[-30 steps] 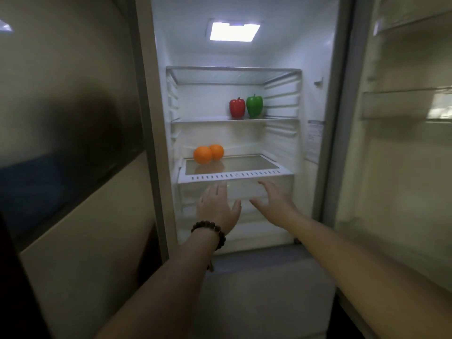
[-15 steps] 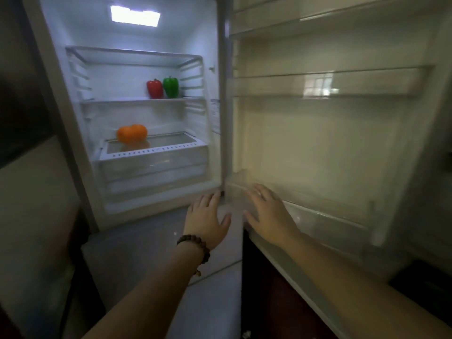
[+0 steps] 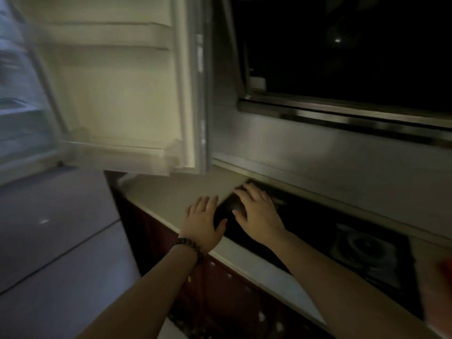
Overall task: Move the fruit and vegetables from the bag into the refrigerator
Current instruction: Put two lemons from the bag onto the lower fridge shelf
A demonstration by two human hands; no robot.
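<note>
At far left your refrigerator door (image 3: 117, 94) stands open (interior blurred, no produce or bag discernible). Your left hand (image 3: 204, 223) and right hand (image 3: 259, 216), fingers spread and empty, hover over the counter (image 3: 171, 192) and hob (image 3: 342, 228); remaining fruit presumably awaits fetching.

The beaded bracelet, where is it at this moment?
In the head view, the beaded bracelet sits on the left wrist, lower centre, just behind the left hand above the countertop edge.

I can read no text, label, brand, number or sign anywhere before me, neither on the open refrigerator door (image 3: 117, 94) nor on the dark stove top (image 3: 342, 241) beside it, since all is dim and blurred.
</note>
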